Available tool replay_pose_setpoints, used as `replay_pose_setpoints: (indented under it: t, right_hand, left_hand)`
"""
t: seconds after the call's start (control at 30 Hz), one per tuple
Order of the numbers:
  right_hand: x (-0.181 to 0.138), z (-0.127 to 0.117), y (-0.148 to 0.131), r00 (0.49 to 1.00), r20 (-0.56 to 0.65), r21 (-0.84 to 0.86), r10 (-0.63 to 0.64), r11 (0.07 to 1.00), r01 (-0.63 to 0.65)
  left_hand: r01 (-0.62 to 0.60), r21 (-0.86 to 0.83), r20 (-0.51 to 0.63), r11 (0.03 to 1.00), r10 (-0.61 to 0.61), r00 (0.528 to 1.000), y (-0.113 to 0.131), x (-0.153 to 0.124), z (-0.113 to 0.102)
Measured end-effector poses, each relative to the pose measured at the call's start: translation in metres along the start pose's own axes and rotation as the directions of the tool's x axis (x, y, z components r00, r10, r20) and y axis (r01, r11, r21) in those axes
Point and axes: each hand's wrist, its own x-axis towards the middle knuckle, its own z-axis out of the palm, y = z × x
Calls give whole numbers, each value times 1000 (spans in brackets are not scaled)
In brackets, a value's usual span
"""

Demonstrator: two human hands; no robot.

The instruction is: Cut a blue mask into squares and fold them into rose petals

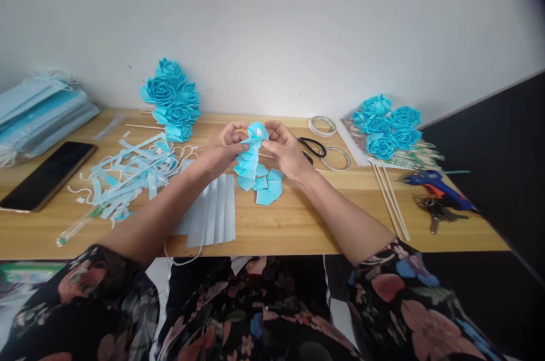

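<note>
Between my two hands hangs a strip of blue petals (251,158), gathered at its top into a curled piece. My left hand (226,148) pinches its left edge with thumb and fingers. On the other side, my right hand (286,151) grips the top right edge. Several cut blue petals (269,186) lie on the table just below. A pleated face mask (213,210) rests flat under my left forearm. Partly hidden behind my right hand are black-handled scissors (314,146).
Blue fabric roses stand in a bunch (172,97) at the back left and another (385,125) at right. Mask scraps (131,171), a phone (49,176) and stacked masks (42,114) lie left. Tape (322,126), sticks (390,202), keys (436,213) and a glue gun (440,186) lie right.
</note>
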Motion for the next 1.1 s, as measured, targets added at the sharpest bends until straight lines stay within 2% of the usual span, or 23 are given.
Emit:
replay_pose_setpoints:
  t: [0.17,0.3,0.37,0.57,0.73,0.87,1.0,1.1]
  right_hand:
    - [6,-5,2,1000,-30,128,-3,992,7]
    - [11,-14,0,999,-40,119,-35,992,39]
    - [13,-18,-1,998,-51,111,-41,993,47]
    - [16,-22,-1,997,-35,14,-62,998,63]
    - [12,-16,-2,998,25,-74,-62,995,63]
    - [12,-15,-3,992,89,-154,-84,983,97]
    - [14,-17,3,980,159,-212,-124,965,156]
    - [15,-17,6,980,136,-315,-146,931,183]
  left_hand:
    - [-1,60,44,998,-2,999,12,7,7]
    - [-9,182,137,983,-17,990,24,10,11]
    - [-10,220,136,976,-20,990,29,10,13]
    - [31,227,-127,973,-2,992,23,8,18]
    - [5,308,-220,951,66,973,18,9,17]
    - [-9,463,-252,886,141,957,20,11,15]
    - [-51,659,-198,750,238,951,20,17,10]
    - [-78,763,-142,642,284,948,19,19,8]
